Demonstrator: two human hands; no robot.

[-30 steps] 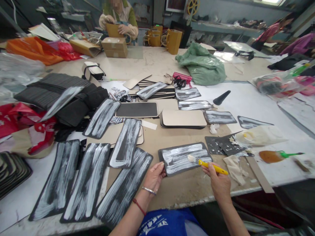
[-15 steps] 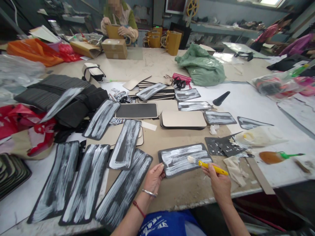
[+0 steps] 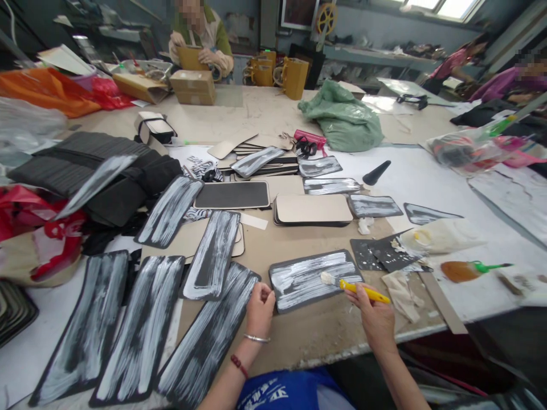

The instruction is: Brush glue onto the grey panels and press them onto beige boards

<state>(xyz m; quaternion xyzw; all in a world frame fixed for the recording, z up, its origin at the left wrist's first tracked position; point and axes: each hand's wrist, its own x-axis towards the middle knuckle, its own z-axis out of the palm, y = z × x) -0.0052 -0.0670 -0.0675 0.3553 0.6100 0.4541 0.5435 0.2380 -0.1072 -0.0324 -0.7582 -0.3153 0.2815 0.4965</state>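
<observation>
A yellow-handled paintbrush is gripped in my right hand, its whitish bristles over a dark rectangular panel streaked with white paste. My left hand is beside that panel's left edge, slightly apart from it, with fingers curled and nothing visible in them. It overlaps the edge of a long paste-streaked panel. More coated panels lie to the left, some overlapping. Beyond the brush, a stack of beige-topped panels sits near a dark panel with a beige border.
At right lie a paste-spotted dark sheet, a crumpled cloth and a bottle of amber liquid. A green plastic bag and cardboard box stand farther back. A black bundle is at left. People work across the table.
My left hand has let go of the panel's left corner and drawn slightly left, its fingers curling. The brush stays in my right hand over the panel. The whole view has shifted slightly.
</observation>
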